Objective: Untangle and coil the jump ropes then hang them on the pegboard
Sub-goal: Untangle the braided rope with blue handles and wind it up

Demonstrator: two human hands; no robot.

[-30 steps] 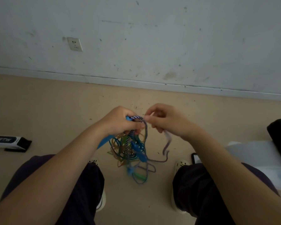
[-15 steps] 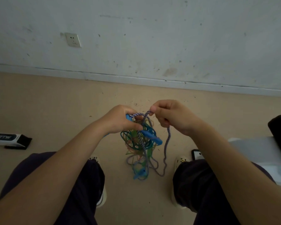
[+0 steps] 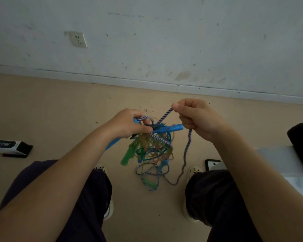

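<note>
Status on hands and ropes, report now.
Left hand grips the rope tangle. Right hand pinches the purple striped rope, pulling it up. Tangle unresolved; no pegboard in view.

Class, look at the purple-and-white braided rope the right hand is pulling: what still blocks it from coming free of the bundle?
The right hand pinches the braided rope, but it runs into the tangle gripped by the left hand, crossing thin cords and a blue handle. No pegboard is visible.
</note>
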